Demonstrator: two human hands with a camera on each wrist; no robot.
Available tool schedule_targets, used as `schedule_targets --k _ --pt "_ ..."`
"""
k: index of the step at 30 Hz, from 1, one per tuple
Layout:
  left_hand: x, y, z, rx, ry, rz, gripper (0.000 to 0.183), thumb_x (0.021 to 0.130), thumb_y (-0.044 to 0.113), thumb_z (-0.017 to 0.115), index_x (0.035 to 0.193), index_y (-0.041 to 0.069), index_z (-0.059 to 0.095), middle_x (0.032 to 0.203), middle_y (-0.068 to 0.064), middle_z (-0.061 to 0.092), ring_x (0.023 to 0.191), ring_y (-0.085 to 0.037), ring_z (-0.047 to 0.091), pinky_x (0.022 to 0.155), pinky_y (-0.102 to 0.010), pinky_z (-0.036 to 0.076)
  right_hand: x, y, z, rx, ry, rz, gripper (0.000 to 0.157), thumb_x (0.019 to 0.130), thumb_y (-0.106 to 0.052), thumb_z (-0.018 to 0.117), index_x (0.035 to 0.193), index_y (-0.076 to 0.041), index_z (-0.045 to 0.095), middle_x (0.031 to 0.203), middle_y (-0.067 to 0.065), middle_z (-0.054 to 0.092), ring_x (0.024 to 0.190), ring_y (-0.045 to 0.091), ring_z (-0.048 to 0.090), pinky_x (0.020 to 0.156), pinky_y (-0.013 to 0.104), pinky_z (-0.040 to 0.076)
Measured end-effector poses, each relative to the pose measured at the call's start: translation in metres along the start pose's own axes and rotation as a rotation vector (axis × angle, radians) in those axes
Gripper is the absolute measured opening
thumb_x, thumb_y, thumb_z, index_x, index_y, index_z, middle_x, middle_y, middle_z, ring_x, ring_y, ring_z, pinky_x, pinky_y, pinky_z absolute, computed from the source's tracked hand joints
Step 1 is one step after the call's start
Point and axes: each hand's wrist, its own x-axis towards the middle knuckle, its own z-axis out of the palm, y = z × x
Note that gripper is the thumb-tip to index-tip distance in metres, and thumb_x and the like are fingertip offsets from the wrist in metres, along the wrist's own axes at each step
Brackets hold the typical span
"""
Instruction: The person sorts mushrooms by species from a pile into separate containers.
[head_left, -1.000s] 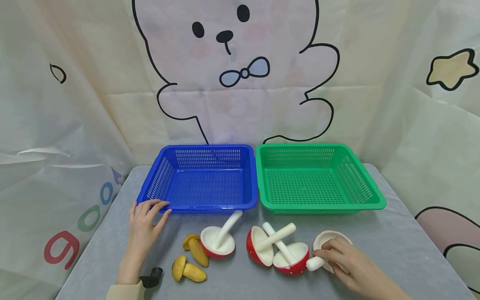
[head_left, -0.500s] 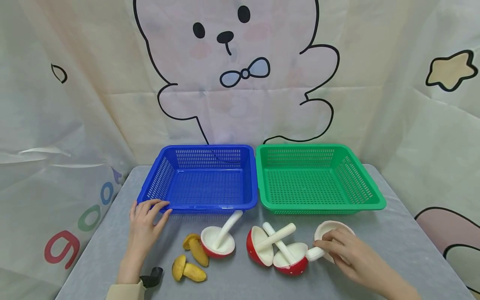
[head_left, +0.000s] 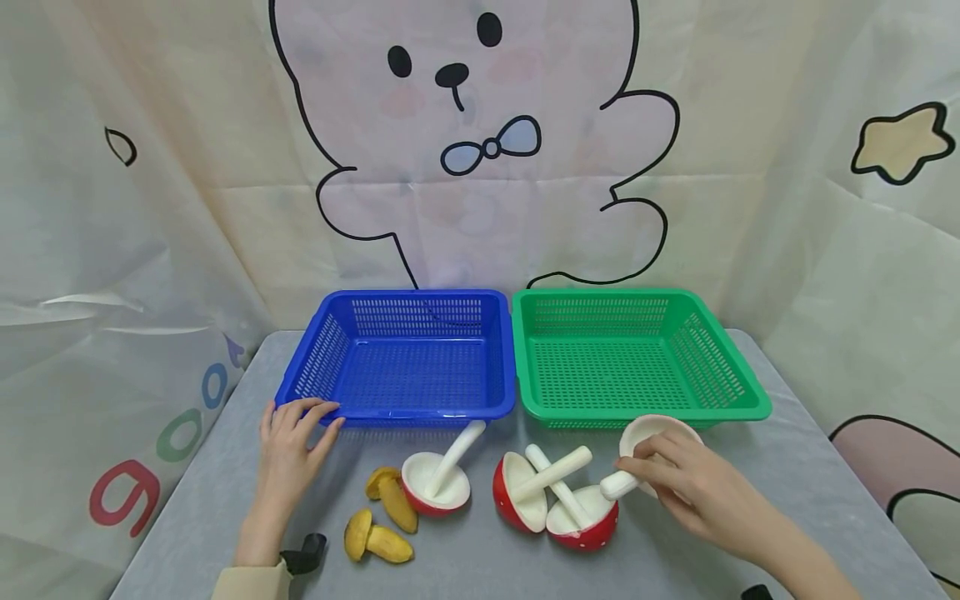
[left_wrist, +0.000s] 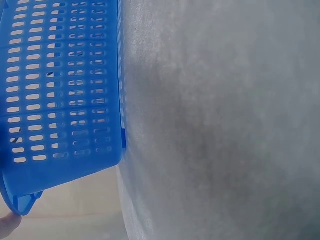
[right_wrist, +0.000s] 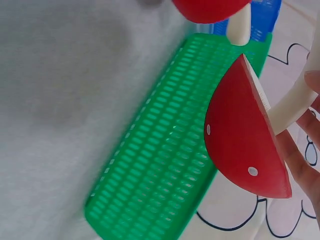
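My right hand (head_left: 693, 483) grips a red-capped toy mushroom by its white stem (head_left: 619, 485), the pale underside facing up in the head view. In the right wrist view its red cap (right_wrist: 242, 140) with white spots hangs above the table, overlapping the green basket (head_left: 643, 414). My left hand (head_left: 287, 454) rests at the near left corner of the blue basket (head_left: 420, 414), fingers relaxed on the rim. Two more red toy mushrooms (head_left: 588, 533) lean together with crossed stems, and another red toy mushroom (head_left: 442, 492) sits nearer the left, cap down.
Two yellow-brown toy mushrooms (head_left: 375, 542) lie on the grey table (head_left: 450, 567) right of the left forearm. Both baskets stand side by side at the back, before a curtain (head_left: 810, 250) printed with a bear. A black strap end (head_left: 304, 553) sticks out at the left wrist.
My right hand has lifted the red toy mushroom off the table and carried it forward towards the green basket's front rim. The left hand stays at the blue basket.
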Motion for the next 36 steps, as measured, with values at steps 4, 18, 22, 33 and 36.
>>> schedule_targets --k 4,18,22,33,36 --pt "0.0 0.002 -0.001 0.009 -0.012 -0.014 0.032 0.07 0.005 0.082 0.1 0.008 0.071 0.102 -0.015 0.063 0.103 -0.037 0.053 0.11 -0.069 0.019 0.012 0.002 -0.001 0.013 -0.002 -0.031 0.039 0.102 -0.027 0.032 0.114 -0.024 0.069 0.101 -0.011 0.06 0.098 0.009 0.052 0.098 0.015 0.034" --pt "-0.001 0.001 0.0 0.0 -0.026 -0.023 0.026 0.077 0.011 0.079 0.102 0.01 0.071 0.104 -0.014 0.063 0.105 -0.037 0.053 0.112 -0.069 0.018 0.051 0.007 -0.003 -0.037 -0.117 0.021 0.031 0.101 -0.027 0.042 0.122 -0.027 0.065 0.102 -0.008 0.062 0.105 0.011 0.051 0.082 0.027 0.05" --pt "-0.001 0.001 0.0 -0.003 -0.015 -0.024 0.029 0.073 0.007 0.08 0.101 0.008 0.071 0.102 -0.015 0.063 0.104 -0.037 0.053 0.112 -0.069 0.017 0.063 0.009 0.001 -0.031 -0.115 0.01 0.045 0.103 -0.034 0.025 0.121 -0.025 0.066 0.103 -0.006 0.063 0.105 0.012 0.051 0.078 0.029 0.053" --pt "-0.001 0.0 -0.001 -0.012 -0.004 -0.013 0.031 0.072 0.005 0.081 0.101 0.008 0.071 0.103 -0.014 0.063 0.103 -0.036 0.053 0.111 -0.069 0.018 0.1 0.013 0.017 -0.007 -0.075 -0.025 0.051 0.073 0.002 0.072 0.118 -0.021 0.067 0.099 -0.004 0.064 0.102 0.015 0.054 0.077 0.034 0.055" --pt "0.0 0.0 0.0 -0.019 0.004 -0.005 0.029 0.073 0.006 0.081 0.101 0.007 0.071 0.102 -0.014 0.063 0.102 -0.036 0.053 0.109 -0.07 0.019 0.109 0.014 0.021 -0.001 -0.089 -0.016 0.049 0.076 0.001 0.072 0.118 -0.021 0.067 0.1 -0.004 0.064 0.103 0.014 0.053 0.08 0.034 0.055"
